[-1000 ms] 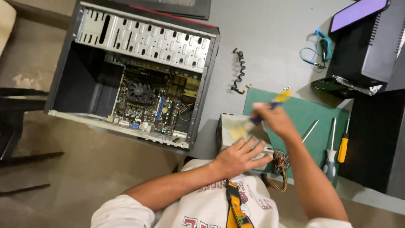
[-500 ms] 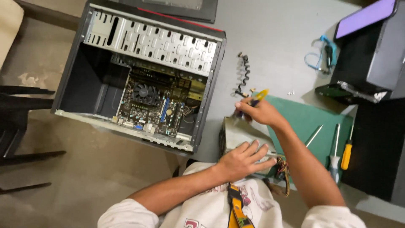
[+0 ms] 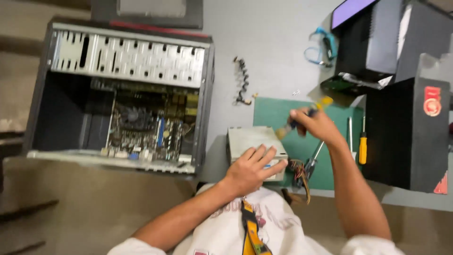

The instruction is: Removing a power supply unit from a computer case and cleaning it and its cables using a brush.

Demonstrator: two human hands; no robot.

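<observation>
My left hand [image 3: 251, 171] lies flat, fingers spread, on a grey metal power supply box [image 3: 249, 140] at the near edge of the table. A bundle of coloured wires [image 3: 299, 169] hangs from the box's right side. My right hand [image 3: 315, 123] is closed around a screwdriver with a blue and yellow handle [image 3: 323, 103], its tip pointing down at the box's right edge. Both sit partly on a green cutting mat [image 3: 283, 115].
An open black computer case [image 3: 123, 97] with its motherboard showing lies to the left. On the mat lie a yellow-handled screwdriver [image 3: 362, 147] and other thin tools [image 3: 349, 132]. Black computer cases [image 3: 406, 127] stand at the right. A black twisted cable [image 3: 242, 84] and blue cable [image 3: 321, 47] lie beyond.
My right hand has moved right and back over the mat with the screwdriver. My left hand has stayed on the grey box. The camera view has shifted.
</observation>
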